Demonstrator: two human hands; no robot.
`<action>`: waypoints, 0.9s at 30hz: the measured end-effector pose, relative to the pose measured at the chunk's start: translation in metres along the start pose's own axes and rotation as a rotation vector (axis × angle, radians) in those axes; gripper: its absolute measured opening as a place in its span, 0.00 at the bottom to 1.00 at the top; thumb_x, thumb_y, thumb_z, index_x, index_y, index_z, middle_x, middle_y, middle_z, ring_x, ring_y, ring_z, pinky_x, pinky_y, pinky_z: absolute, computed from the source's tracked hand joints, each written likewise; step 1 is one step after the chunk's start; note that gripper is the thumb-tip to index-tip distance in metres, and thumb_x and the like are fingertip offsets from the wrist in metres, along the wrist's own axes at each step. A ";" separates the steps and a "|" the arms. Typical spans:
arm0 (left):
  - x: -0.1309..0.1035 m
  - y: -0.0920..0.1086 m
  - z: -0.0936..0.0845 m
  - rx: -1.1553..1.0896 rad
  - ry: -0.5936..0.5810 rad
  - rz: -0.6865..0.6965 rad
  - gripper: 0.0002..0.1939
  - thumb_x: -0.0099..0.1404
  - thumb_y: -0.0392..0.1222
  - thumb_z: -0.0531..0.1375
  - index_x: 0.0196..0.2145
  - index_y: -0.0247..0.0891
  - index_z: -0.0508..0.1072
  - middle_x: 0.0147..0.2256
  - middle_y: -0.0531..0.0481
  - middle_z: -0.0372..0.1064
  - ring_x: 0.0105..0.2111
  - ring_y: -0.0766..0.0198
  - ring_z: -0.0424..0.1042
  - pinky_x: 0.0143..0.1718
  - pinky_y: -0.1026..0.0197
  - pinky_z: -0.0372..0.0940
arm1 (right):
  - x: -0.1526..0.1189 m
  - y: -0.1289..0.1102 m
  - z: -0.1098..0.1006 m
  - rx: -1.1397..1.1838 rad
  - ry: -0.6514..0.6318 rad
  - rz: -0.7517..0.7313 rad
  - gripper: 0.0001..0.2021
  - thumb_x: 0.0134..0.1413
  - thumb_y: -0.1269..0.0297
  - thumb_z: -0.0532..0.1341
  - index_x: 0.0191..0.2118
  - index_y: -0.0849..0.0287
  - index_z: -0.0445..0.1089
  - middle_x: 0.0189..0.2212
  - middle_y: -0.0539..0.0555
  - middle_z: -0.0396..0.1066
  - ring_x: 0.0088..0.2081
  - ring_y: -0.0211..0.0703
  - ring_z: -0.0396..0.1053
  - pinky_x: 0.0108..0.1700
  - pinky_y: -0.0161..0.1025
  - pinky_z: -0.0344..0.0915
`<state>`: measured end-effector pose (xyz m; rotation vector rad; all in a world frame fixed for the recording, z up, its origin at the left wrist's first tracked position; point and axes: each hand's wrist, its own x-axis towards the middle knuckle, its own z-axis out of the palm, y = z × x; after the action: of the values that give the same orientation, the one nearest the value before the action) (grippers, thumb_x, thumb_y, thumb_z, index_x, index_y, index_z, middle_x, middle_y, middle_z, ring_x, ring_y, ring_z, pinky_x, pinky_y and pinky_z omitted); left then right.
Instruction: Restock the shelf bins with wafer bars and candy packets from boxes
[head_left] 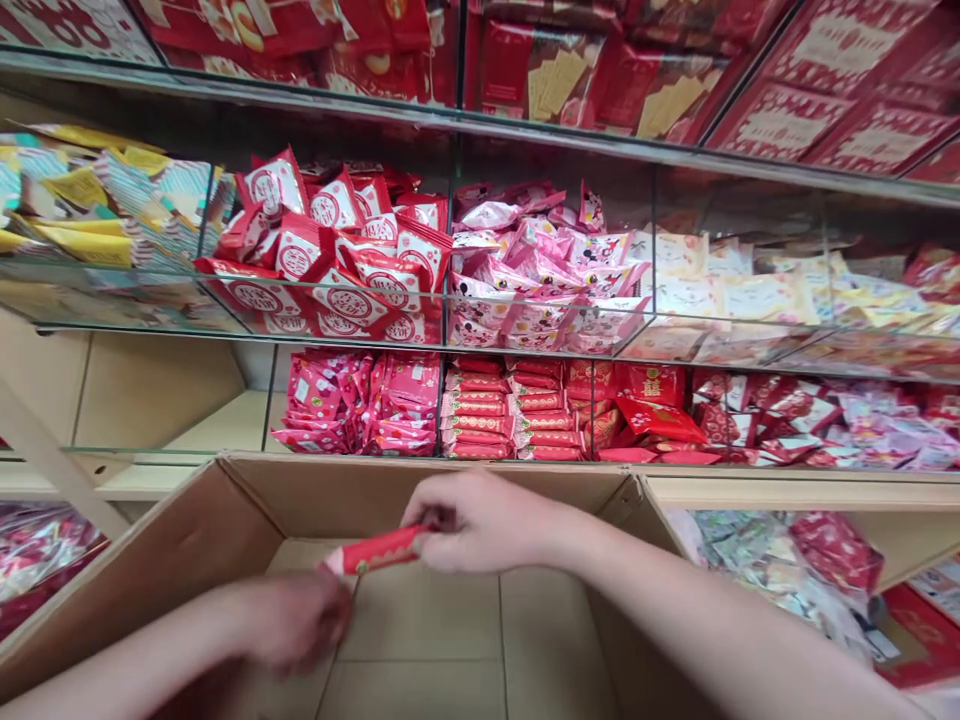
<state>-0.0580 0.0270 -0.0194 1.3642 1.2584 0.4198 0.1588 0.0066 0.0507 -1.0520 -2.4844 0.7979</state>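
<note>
A slim red stick-shaped snack packet (381, 552) lies level above the cardboard box (431, 620). My right hand (472, 525) comes in from the right and pinches the packet's right end between thumb and fingers. My left hand (296, 615) is below the packet's paler left end, close to it and smeared by motion. Its fingers are too blurred to show whether they grip anything. Similar red stick packets (476, 410) lie stacked on the lower shelf just beyond the box.
Glass-fronted shelves hold red-and-white packets (349, 300), pink cartoon packets (551, 265), yellow striped packets (97, 200) and pink pouches (326, 395). A glass shelf edge (420, 115) crosses above. Bagged goods (810, 560) lie to the lower right.
</note>
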 end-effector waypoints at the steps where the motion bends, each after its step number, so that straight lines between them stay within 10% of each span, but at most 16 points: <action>1: -0.001 0.008 -0.003 -0.017 -0.022 -0.030 0.15 0.58 0.52 0.57 0.33 0.36 0.72 0.29 0.48 0.72 0.25 0.64 0.70 0.26 0.61 0.64 | -0.002 0.003 -0.003 0.028 0.066 -0.025 0.08 0.45 0.68 0.57 0.35 0.59 0.66 0.26 0.47 0.66 0.26 0.31 0.62 0.27 0.27 0.57; 5: -0.013 0.035 -0.009 -0.379 -0.190 -0.044 0.26 0.58 0.64 0.49 0.33 0.38 0.71 0.27 0.44 0.74 0.25 0.61 0.72 0.24 0.64 0.62 | -0.005 0.008 -0.006 -0.093 0.266 -0.146 0.03 0.47 0.71 0.57 0.32 0.61 0.63 0.26 0.49 0.66 0.27 0.33 0.61 0.29 0.30 0.57; 10: -0.033 0.043 0.005 -0.472 -0.101 0.119 0.12 0.57 0.47 0.61 0.34 0.36 0.72 0.28 0.47 0.75 0.22 0.70 0.68 0.25 0.69 0.60 | -0.006 0.004 -0.008 -0.210 0.309 -0.314 0.02 0.51 0.73 0.56 0.29 0.62 0.64 0.29 0.53 0.67 0.32 0.37 0.62 0.37 0.34 0.58; 18: -0.037 0.039 0.015 -0.609 -0.087 0.039 0.25 0.60 0.60 0.50 0.32 0.35 0.73 0.31 0.45 0.74 0.24 0.66 0.69 0.23 0.67 0.58 | 0.000 0.010 -0.008 0.154 0.348 0.004 0.07 0.52 0.67 0.58 0.25 0.61 0.62 0.22 0.47 0.63 0.25 0.32 0.60 0.26 0.29 0.55; 27: -0.031 0.033 0.021 -0.409 0.071 0.112 0.16 0.57 0.52 0.59 0.36 0.37 0.74 0.28 0.48 0.73 0.25 0.67 0.66 0.26 0.67 0.58 | -0.001 0.012 0.003 0.077 0.234 -0.095 0.10 0.52 0.61 0.59 0.38 0.61 0.67 0.27 0.49 0.67 0.27 0.33 0.63 0.29 0.29 0.57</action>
<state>-0.0378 -0.0009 0.0170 1.0790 1.0825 0.7649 0.1646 0.0113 0.0415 -0.9350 -2.2697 0.6934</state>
